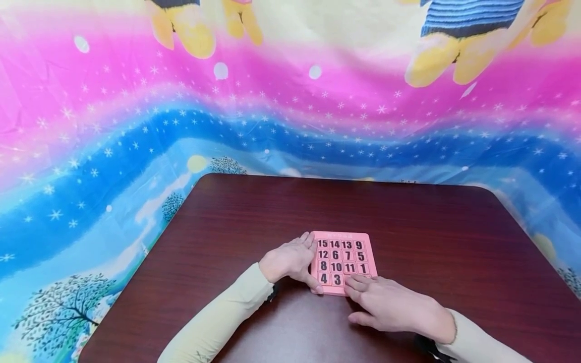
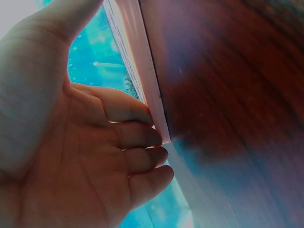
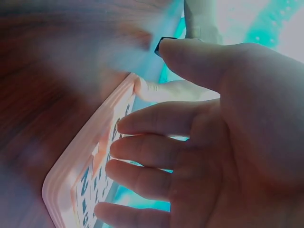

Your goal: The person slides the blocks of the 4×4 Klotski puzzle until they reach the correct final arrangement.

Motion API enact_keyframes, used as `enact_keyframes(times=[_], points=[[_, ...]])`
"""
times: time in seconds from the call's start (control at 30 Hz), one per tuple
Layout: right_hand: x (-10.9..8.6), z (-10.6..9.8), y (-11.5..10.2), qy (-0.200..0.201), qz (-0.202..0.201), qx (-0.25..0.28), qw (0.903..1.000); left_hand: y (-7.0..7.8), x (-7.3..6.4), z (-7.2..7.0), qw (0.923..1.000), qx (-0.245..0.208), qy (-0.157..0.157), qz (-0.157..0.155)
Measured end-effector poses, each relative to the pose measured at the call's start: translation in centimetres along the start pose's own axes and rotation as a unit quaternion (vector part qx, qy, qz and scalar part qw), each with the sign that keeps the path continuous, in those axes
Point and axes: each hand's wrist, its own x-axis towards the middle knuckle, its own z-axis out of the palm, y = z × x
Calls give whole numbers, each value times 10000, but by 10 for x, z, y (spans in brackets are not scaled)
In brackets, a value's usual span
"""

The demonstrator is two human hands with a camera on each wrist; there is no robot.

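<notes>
A pink sliding number puzzle (image 1: 341,256) with black numerals lies on the table. My left hand (image 1: 290,260) flanks its left side, fingers along the edge and thumb at the near left corner. In the left wrist view, nearly straight fingertips (image 2: 147,137) meet the puzzle's side wall. My right hand (image 1: 392,303) reaches over the near right part, its extended fingers covering the end of the bottom row. Seen from the right wrist, those fingers (image 3: 147,149) lie over the tiles, with the thumb held off to the side. The top row reads 15, 14, 13, 9.
The dark reddish-brown wooden table (image 1: 254,217) has rounded far corners. Behind it and along its sides hangs a colourful cloth (image 1: 281,111) in pink and blue with snowflakes and trees. Pale sleeves (image 1: 222,312) cover both forearms.
</notes>
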Motion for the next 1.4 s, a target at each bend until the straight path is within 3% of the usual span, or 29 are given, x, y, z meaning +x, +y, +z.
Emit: enact_keyframes(times=[0.33, 1.1, 1.4], points=[[17, 3, 4, -195, 1, 266, 9995, -1, -1, -1, 10000, -77, -3, 16], [-9, 7, 26, -382, 272, 943, 9944, -1, 3, 0, 9999, 21, -15, 123], [-7, 1, 23, -452, 353, 862, 9946, -1, 1, 0, 9999, -87, 8, 56]])
